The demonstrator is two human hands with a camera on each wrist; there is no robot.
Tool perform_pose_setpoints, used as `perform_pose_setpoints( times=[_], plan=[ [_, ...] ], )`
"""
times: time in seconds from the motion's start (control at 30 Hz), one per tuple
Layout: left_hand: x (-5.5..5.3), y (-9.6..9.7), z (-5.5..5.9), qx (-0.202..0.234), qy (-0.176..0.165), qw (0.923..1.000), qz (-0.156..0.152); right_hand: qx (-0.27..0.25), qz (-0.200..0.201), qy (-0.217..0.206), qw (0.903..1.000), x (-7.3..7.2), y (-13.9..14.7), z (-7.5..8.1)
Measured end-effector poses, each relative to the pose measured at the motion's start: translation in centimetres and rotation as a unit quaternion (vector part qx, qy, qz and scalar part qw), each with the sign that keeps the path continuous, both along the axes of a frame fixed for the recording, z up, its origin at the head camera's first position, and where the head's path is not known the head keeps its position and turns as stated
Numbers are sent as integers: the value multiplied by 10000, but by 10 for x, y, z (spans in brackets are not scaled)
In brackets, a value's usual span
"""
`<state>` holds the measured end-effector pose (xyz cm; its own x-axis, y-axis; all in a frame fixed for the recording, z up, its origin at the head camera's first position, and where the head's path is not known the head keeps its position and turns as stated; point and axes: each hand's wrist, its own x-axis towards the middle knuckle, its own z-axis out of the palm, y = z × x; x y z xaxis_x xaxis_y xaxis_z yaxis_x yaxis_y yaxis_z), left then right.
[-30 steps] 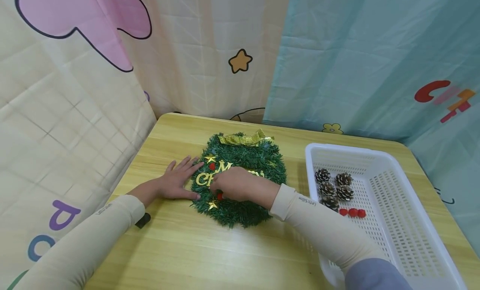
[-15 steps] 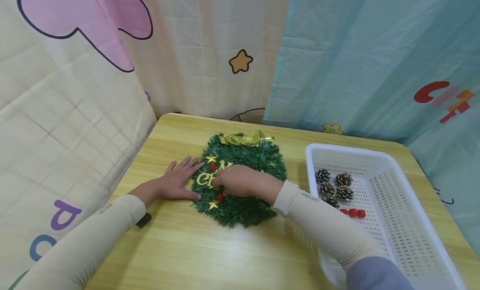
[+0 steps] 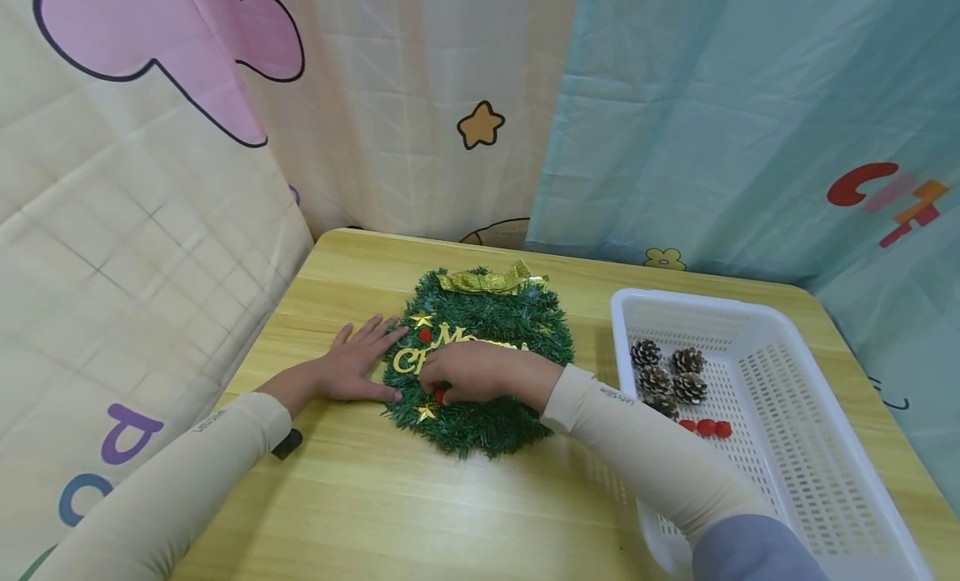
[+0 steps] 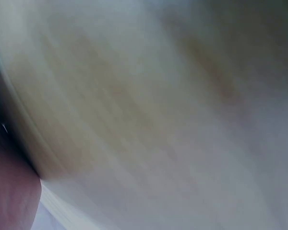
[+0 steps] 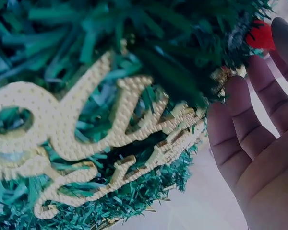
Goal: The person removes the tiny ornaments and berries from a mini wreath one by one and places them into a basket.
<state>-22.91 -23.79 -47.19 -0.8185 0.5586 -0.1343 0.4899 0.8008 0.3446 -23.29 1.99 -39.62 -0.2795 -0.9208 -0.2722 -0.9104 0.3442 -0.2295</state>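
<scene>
A green Christmas wreath (image 3: 480, 431) lies on the table, with gold lettering (image 5: 129, 120), gold stars and a gold ribbon (image 3: 487, 280) along its far side. My left hand (image 3: 356, 366) lies spread, its fingers and thumb at the wreath's left edge. Over the lettering, my right hand (image 3: 472, 371) pinches a small red ball (image 5: 260, 35) on the left part of the wreath, thumb and forefinger at it. Another red ball (image 3: 425, 334) sits higher up beside a gold star (image 3: 422, 320). Below the right hand is a second star (image 3: 426, 413).
A white plastic basket (image 3: 847, 431) stands to the right, holding several pine cones (image 3: 688, 388) and red balls (image 3: 707, 428). Near the left sleeve lies a small black object (image 3: 288, 443). Printed curtains hang behind the table. The left wrist view is blurred.
Half a second ago my right fingers were just above the lower red ball; now they have come down onto it and partly cover it. My left hand stays in place.
</scene>
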Motion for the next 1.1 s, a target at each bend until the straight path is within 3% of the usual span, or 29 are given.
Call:
perform_pose_setpoints(
  times=[0.67,1.1],
  plan=[
    [0,1,0,-31,-45,10000,34,-38,30,-170,9998,-1,-1,-4],
    [-2,0,-4,-49,-15,10000,21,-126,-154,-392,9990,-2,3,4]
  ],
)
